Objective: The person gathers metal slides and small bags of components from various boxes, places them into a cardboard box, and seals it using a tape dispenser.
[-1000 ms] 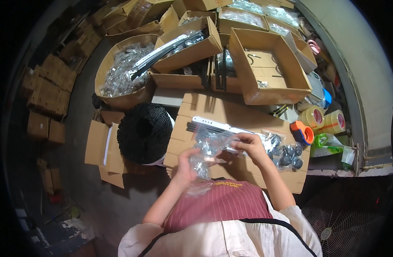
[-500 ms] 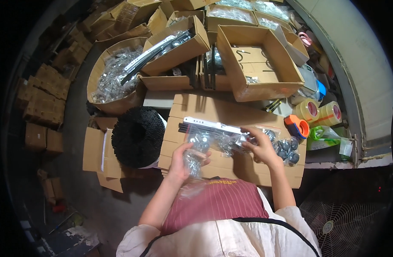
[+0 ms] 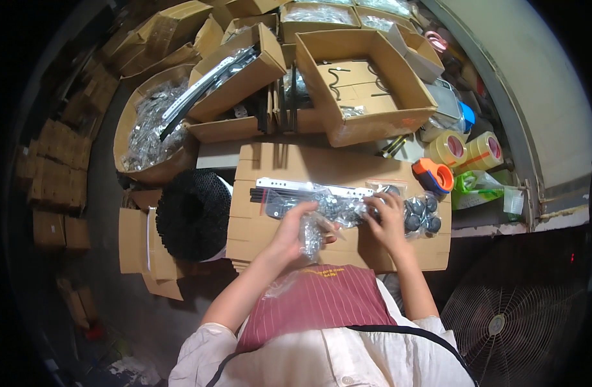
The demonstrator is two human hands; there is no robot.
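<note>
My left hand point(image 3: 291, 233) is closed round a clear plastic bag of small metal parts point(image 3: 311, 240), which bulges past the fingers near the board's front edge. My right hand point(image 3: 387, 218) has bent fingers at the right end of another clear bag of metal hardware point(image 3: 335, 205) and seems to pinch it; the fingertips are partly hidden. Behind both hands lies a white perforated metal rail point(image 3: 296, 185), with dark bars along its near side. A bag of black round wheels point(image 3: 422, 213) rests right of my right hand. Everything lies on a flat cardboard stack point(image 3: 257, 242).
An orange and blue tape dispenser point(image 3: 433, 176) sits at the right edge, with clear tape rolls point(image 3: 448, 149) beyond. An open carton with curved hooks point(image 3: 386, 126) stands behind. To the left are a bundle of black bars point(image 3: 191, 216) and a carton of bagged hardware point(image 3: 131, 145).
The whole view has shifted a little. My left hand has moved right across the board with its bag, closer to my right hand. My right hand stays at the hardware bag.
</note>
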